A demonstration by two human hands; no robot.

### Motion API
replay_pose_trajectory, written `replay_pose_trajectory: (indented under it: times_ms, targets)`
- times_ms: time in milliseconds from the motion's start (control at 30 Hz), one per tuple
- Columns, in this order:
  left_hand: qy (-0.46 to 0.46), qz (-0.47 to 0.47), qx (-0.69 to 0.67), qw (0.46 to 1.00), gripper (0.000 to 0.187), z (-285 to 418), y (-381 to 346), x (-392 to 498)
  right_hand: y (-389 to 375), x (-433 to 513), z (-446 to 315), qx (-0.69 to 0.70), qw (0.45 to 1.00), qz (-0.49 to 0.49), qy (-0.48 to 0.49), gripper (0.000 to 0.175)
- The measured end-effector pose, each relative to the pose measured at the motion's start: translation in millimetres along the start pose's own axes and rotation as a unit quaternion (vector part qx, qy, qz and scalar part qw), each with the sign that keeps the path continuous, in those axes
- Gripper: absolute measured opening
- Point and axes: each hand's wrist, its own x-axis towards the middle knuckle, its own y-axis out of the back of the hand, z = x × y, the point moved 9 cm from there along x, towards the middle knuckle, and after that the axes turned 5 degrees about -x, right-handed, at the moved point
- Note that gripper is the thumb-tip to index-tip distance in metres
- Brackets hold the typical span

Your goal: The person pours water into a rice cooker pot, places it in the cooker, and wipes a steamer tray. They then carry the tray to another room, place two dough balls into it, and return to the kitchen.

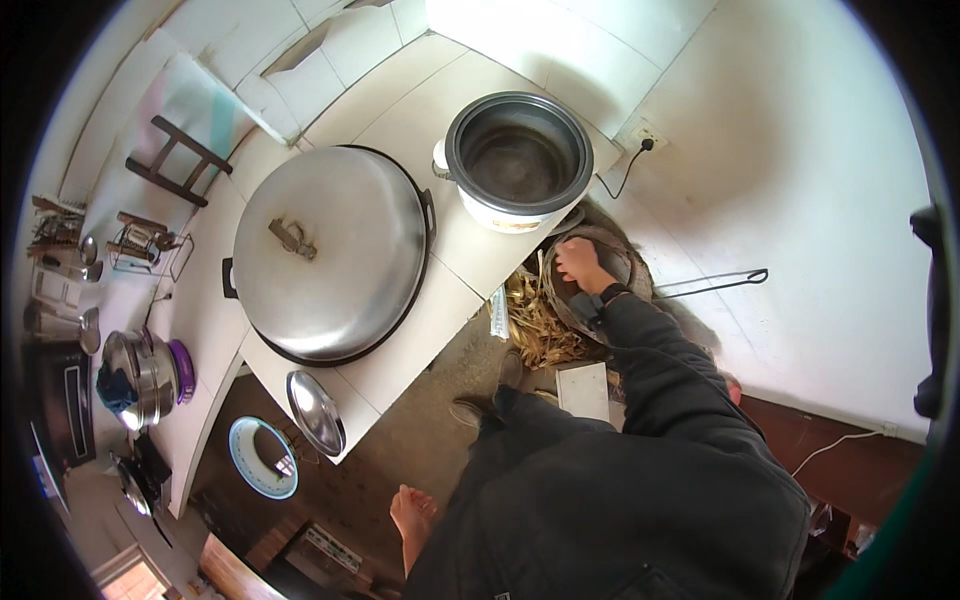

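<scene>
My right hand (581, 264) reaches down into the mouth of a round basket-like container (642, 281) beside the counter. Its fingers are bent; whether they grip anything is hidden. My left hand (412, 510) hangs low over the floor, fingers loosely curled and apart, with nothing visible in it. Just above my right hand, an uncovered white rice cooker (521, 154) with a dark inner pot stands at the counter's corner. Dry corn husks (544, 322) lie heaped against the container.
A large wok under a domed metal lid (330, 247) takes up much of the tiled counter (457, 274). A smaller shiny lid (315, 412) rests by its edge. A black plug (646, 144) sits in the wall socket. On the floor stands a blue-rimmed basin (241, 469) with liquid.
</scene>
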Motion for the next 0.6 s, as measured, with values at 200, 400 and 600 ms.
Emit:
replay_pose_trajectory:
  times_ms: [200,400,600]
  targets:
    - [0.065,0.052,0.018,0.996,0.032,-33,26,23,118,78,-15,0.119,0.992,0.028,0.039,0.015]
    - [0.13,0.128,-0.034,0.983,0.033,-77,65,-13,206,124,-88,-0.056,0.984,0.154,0.067,0.054]
    - [0.079,0.221,0.164,0.958,0.039,-99,93,-27,229,163,-105,-0.062,0.987,0.144,0.016,0.068]
